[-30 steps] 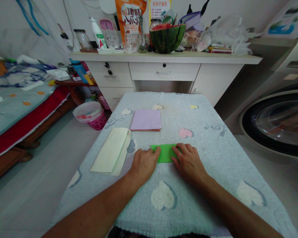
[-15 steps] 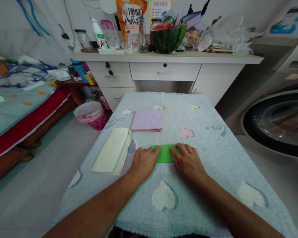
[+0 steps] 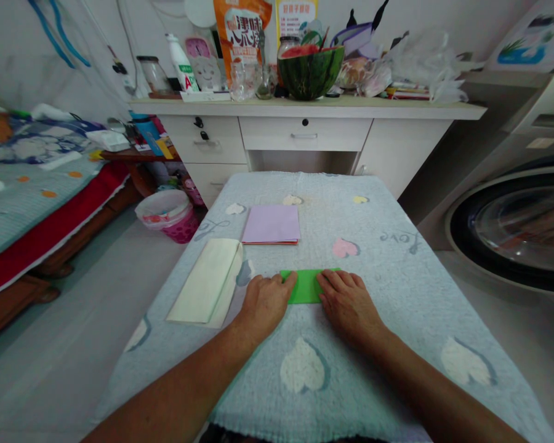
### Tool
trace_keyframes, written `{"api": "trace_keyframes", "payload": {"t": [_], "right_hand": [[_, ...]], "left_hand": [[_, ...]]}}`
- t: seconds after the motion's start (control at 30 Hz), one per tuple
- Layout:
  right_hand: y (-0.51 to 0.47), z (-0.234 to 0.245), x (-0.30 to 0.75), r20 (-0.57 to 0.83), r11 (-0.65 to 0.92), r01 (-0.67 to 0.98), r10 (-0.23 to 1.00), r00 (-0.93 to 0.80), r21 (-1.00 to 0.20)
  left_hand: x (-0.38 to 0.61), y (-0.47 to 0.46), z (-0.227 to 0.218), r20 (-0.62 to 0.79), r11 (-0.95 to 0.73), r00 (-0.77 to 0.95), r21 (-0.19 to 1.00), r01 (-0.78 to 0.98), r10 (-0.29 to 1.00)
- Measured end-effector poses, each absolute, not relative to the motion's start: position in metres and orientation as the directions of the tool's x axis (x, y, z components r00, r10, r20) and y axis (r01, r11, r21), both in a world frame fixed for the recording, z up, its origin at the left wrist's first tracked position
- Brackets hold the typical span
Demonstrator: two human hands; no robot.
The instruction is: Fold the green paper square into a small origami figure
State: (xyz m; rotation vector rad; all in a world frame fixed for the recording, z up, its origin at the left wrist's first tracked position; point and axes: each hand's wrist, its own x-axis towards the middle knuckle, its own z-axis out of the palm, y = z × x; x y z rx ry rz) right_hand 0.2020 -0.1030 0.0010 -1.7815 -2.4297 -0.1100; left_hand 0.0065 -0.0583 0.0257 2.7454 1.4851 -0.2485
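Note:
A folded strip of green paper (image 3: 307,287) lies flat on the cloth-covered table (image 3: 373,357), crosswise in front of me. At its left end my left hand (image 3: 265,300) presses down with thumb and forefinger, the other fingers curled in. My right hand (image 3: 348,301) rests on the right end, fingers stretched out flat over the paper and hiding that end. Beyond them lies a stack of square paper (image 3: 271,224), lilac on top with a red-orange edge below. To the left is a pale cream folded sheet or packet (image 3: 205,282).
A white desk (image 3: 305,109) stands behind the table, with a cut watermelon (image 3: 310,72), jars and an orange bag (image 3: 242,37) on top. A washing machine (image 3: 512,123) is on the right. On the left are a bed (image 3: 41,184) and a pink bin (image 3: 180,227).
The fingers of my right hand have drawn closer together and flatter on the green paper. My left hand stays in place, and the view has shifted very slightly.

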Motion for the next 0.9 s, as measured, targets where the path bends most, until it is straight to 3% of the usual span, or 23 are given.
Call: {"api": "trace_keyframes", "payload": {"t": [0.9], "right_hand": [[-0.1033,0.0022,0.2032,0.128,0.302,0.950,0.948,-0.290,-0.080]], "left_hand": [[0.0068,-0.0585,0.0289,-0.156,-0.543,0.530,-0.055,0.838,0.833]]}}
